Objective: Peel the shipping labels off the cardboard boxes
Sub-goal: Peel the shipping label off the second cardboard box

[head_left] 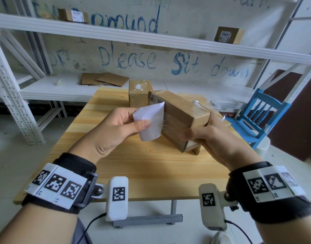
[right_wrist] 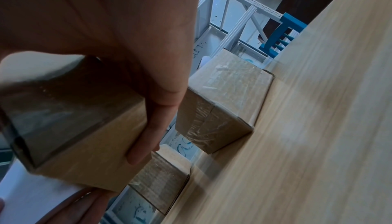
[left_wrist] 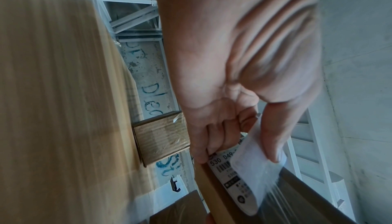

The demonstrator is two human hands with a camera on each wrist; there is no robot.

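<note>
The left hand [head_left: 114,127] pinches the half-peeled shipping label [head_left: 150,123]. The right hand [head_left: 212,140] grips the cardboard box [head_left: 179,115]. A fast pull could rip the label.

The left hand [head_left: 116,125] is raised with thumb and fingers pinched together; the right hand [head_left: 209,138] is curled in a grip, both wrists strapped.

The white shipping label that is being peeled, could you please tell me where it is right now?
In the head view the white shipping label sits centre frame, pinched by the left hand and half lifted off the brown cardboard box gripped by the right hand.
</note>
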